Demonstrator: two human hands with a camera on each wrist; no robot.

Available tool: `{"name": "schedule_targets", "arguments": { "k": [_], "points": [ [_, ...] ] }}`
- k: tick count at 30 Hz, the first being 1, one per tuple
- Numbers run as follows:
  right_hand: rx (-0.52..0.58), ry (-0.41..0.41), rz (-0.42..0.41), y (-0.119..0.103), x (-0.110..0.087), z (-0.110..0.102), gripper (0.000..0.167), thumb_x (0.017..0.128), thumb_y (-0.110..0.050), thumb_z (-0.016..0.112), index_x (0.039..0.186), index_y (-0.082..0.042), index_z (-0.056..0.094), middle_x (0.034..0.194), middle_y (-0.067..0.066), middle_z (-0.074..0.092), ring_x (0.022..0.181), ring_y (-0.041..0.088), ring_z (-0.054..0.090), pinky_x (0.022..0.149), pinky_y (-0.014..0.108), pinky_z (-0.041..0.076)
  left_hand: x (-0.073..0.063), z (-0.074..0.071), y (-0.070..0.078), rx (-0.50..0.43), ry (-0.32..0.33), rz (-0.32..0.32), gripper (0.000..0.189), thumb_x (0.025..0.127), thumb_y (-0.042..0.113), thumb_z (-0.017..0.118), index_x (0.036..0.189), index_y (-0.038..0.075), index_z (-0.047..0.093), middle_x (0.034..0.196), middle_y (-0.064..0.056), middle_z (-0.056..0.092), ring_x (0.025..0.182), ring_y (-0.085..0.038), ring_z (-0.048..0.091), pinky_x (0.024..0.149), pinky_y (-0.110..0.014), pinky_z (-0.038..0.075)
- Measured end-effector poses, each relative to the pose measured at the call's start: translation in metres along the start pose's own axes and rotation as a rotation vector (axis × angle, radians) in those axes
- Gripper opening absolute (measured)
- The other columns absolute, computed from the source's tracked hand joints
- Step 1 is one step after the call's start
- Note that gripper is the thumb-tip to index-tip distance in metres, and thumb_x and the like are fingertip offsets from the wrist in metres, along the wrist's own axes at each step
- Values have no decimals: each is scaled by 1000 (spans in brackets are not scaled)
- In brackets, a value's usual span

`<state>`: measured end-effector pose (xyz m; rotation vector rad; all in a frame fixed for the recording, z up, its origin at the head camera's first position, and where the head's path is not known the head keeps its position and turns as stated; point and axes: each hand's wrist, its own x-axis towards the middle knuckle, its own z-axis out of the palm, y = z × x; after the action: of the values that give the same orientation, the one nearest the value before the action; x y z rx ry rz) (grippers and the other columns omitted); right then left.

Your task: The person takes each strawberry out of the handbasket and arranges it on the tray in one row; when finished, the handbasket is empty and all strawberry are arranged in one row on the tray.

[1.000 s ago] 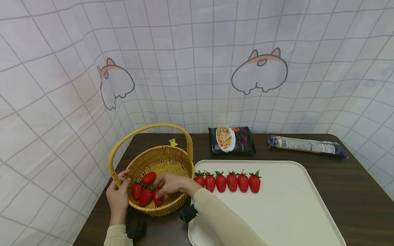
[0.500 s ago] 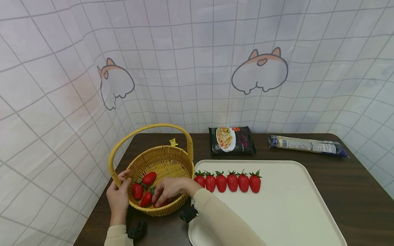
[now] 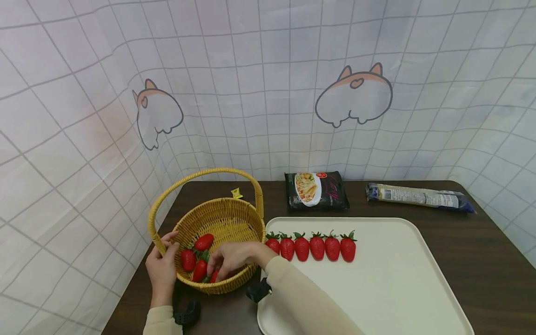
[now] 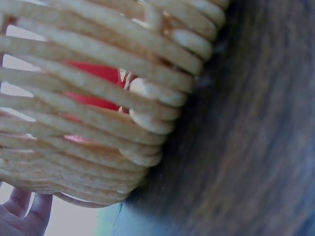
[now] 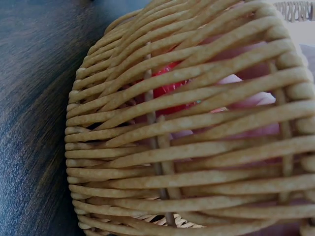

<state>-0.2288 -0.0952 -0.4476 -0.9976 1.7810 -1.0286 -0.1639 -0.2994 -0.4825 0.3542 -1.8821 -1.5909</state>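
Observation:
A yellow wicker basket (image 3: 201,211) with a tall arched handle stands at the left of the table. My left hand (image 3: 161,272) grips its left rim where the handle meets it; in the left wrist view fingers (image 4: 38,214) show below the weave. Inside the basket, my right hand (image 3: 234,258) reaches down with curled fingers on a red strawberry (image 3: 214,276), mostly hidden by the hand. Left of the fingers lie other strawberries (image 3: 200,270) with green leaves. The right wrist view shows red fruit (image 5: 170,88) and fingers through the basket's weave.
A cream tray (image 3: 377,288) lies right of the basket, with several strawberries (image 3: 317,248) in a row, leaves toward the back. Behind it are a black food packet (image 3: 331,193) and a long wrapped package (image 3: 418,196). A small yellow packet (image 3: 236,193) lies behind the basket.
My right hand has shifted slightly within the basket, its fingers around the strawberry nearest the front, which has turned beneath them. My left hand keeps its grip on the rim.

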Motion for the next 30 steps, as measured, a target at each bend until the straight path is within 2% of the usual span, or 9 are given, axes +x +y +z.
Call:
{"name": "schedule_targets", "arguments": {
  "k": [5, 11, 19, 26, 30],
  "points": [
    [18, 61, -57, -2, -4, -1, 24, 82, -3, 74, 105, -7, 68, 98, -6, 65, 90, 5, 57, 77, 21, 48, 0, 1, 0, -19, -7, 12, 14, 91, -5, 61, 87, -16, 52, 119, -22, 64, 110, -13, 57, 85, -11, 42],
    [12, 170, -118, -5, -12, -4, 25, 83, -9, 74, 107, -13, 67, 105, -8, 63, 98, 10, 55, 79, 23, 48, 0, 3, 2, -1, -12, 20, 15, 92, -2, 61, 89, -14, 53, 120, -21, 65, 110, -11, 57, 86, -11, 43],
    [-14, 294, -175, -10, -25, -10, 26, 85, -13, 71, 110, -15, 65, 107, -8, 62, 93, 12, 52, 78, 24, 48, 1, 4, 2, -22, -12, 19, 14, 93, -2, 61, 90, -13, 53, 119, -20, 65, 112, -15, 57, 87, -12, 43],
    [26, 404, -217, -7, -45, -15, 28, 86, -12, 70, 113, -14, 66, 110, -8, 63, 100, 15, 55, 84, 26, 48, 0, 2, 2, -13, -6, 5, 15, 93, 0, 61, 90, -13, 53, 118, -17, 66, 110, -10, 57, 85, -12, 43],
    [26, 457, -216, -5, -56, -16, 29, 87, -11, 67, 116, -16, 66, 114, -9, 62, 97, 17, 55, 80, 28, 49, -1, 1, 1, 13, 1, -1, 16, 93, 2, 62, 90, -12, 54, 118, -16, 67, 109, -8, 57, 86, -11, 42]
  ]
}}
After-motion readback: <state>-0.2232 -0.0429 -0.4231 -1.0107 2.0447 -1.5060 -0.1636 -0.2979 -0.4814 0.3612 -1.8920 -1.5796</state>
